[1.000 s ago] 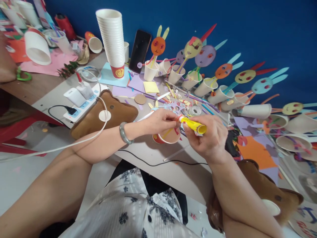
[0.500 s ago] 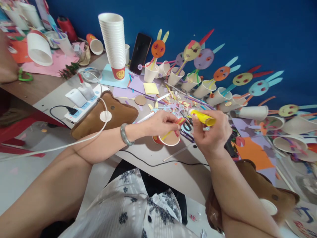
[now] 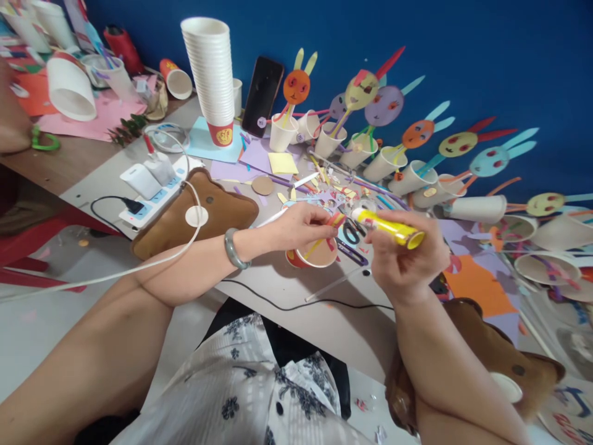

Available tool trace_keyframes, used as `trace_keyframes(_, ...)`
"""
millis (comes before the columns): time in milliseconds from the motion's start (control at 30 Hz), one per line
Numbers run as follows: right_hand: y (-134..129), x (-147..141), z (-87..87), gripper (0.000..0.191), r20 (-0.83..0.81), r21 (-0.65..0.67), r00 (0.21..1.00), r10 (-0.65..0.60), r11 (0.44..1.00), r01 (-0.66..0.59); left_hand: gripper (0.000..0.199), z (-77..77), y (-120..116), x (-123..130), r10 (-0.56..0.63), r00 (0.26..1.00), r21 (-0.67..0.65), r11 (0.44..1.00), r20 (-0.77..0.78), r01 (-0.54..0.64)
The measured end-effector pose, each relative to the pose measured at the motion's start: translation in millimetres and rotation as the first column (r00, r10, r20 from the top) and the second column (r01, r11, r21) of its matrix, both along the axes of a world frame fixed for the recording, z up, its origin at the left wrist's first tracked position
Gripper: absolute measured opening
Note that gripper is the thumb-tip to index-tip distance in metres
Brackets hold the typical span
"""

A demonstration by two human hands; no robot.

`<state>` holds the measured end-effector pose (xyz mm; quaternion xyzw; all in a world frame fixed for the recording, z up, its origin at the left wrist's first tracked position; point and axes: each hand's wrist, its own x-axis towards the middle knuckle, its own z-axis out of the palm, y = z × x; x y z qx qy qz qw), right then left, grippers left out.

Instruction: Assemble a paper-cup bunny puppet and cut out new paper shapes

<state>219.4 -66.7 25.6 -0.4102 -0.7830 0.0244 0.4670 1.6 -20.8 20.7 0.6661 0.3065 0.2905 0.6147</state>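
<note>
My left hand [image 3: 301,227] pinches a small red and yellow paper strip [image 3: 338,220] between thumb and fingers. Just beneath it, a paper cup [image 3: 324,254] sits with its open mouth toward me, a yellow strip and a red piece at its rim. Whether the held strip joins the cup cannot be made out. In my right hand [image 3: 410,262] is a yellow glue stick [image 3: 396,230], its white tip pointing left toward the strip but apart from it. Between the hands lie black-handled scissors [image 3: 353,233], partly hidden, and a dark purple pen [image 3: 351,252].
Behind are paper scraps [image 3: 331,198], a tall cup stack [image 3: 208,80], a phone [image 3: 262,96] and a row of rabbit-faced cups [image 3: 328,141]. A power strip [image 3: 155,201] and brown cushion [image 3: 222,207] lie left. A black cable [image 3: 296,307] crosses in front.
My right hand has drawn slightly right and down with the glue stick, away from the strip. My left hand stays nearly in place, still pinching the strip.
</note>
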Motion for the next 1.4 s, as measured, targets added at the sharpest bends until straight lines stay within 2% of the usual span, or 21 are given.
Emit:
trace_keyframes(67, 0, 3, -2.0, 0.025, 0.125, 0.172, 0.992, 0.028, 0.984, -0.049, 0.022, -1.7, 0, 1, 0.044, 0.999, 0.046, 0.998, -0.031, -0.043)
trace_keyframes(100, 1, 4, -3.7, 0.025, 0.201, 0.216, 0.979, 0.041, 0.973, -0.085, 0.021, -2.4, 0, 1, 0.063, 0.997, 0.063, 0.996, -0.038, -0.061)
trace_keyframes(200, 7, 5, -9.4, 0.027, 0.373, 0.193, 0.927, 0.029, 0.975, -0.108, 0.021, -3.0, 0, 3, 0.069, 0.997, 0.076, 0.995, -0.023, -0.067)
trace_keyframes(267, 10, 4, -11.9, 0.029, 0.405, 0.182, 0.914, 0.002, 0.98, -0.083, 0.023, -2.4, 0, 3, 0.064, 0.998, 0.072, 0.995, -0.014, -0.063)
trace_keyframes(433, 14, 1, -10.7, 0.035, 0.354, 0.344, 0.935, -0.005, 0.931, -0.125, 0.029, -1.1, 1, 1, 0.071, 0.997, 0.058, 0.996, -0.024, -0.069)
trace_keyframes(600, 13, 0, -5.9, 0.026, 0.297, 0.405, 0.945, -0.137, 0.914, 0.005, 0.021, -0.8, 0, 0, 0.028, 1.0, 0.046, 0.999, -0.008, -0.027)
trace_keyframes(700, 9, -3, -3.9, 0.023, 0.301, 0.451, 0.95, -0.088, 0.89, -0.061, 0.024, -3.2, 2, 1, 0.055, 0.998, 0.07, 0.996, -0.041, -0.052)
trace_keyframes(800, 7, -10, -4.0, 0.022, 0.387, 0.439, 0.922, -0.025, 0.884, -0.16, 0.021, -6.6, 3, 2, 0.088, 0.994, 0.116, 0.99, -0.066, -0.08)
trace_keyframes(933, 10, -15, -5.3, 0.026, 0.433, 0.443, 0.901, -0.018, 0.875, -0.195, 0.019, -7.3, 5, 3, 0.083, 0.995, 0.138, 0.988, -0.052, -0.076)
trace_keyframes(1100, 15, -13, -3.7, 0.029, 0.389, 0.485, 0.919, -0.069, 0.863, -0.141, 0.028, -3.6, 2, 2, 0.077, 0.997, 0.084, 0.994, -0.032, -0.074)
trace_keyframes(1267, 15, -6, -1.1, 0.029, 0.285, 0.496, 0.952, -0.108, 0.867, -0.05, 0.02, -4.2, -3, 3, 0.024, 0.999, 0.032, 0.999, 0.027, -0.025)
trace_keyframes(1333, 11, -5, -1.4, 0.028, 0.257, 0.501, 0.962, -0.089, 0.864, -0.054, 0.021, -5.6, -3, 3, 0.017, 0.999, 0.038, 0.999, 0.029, -0.018)
trace_keyframes(1400, 8, -6, -3.1, 0.025, 0.298, 0.495, 0.952, -0.068, 0.864, -0.093, 0.021, -7.9, -2, 3, 0.027, 0.999, 0.073, 0.997, 0.037, -0.03)
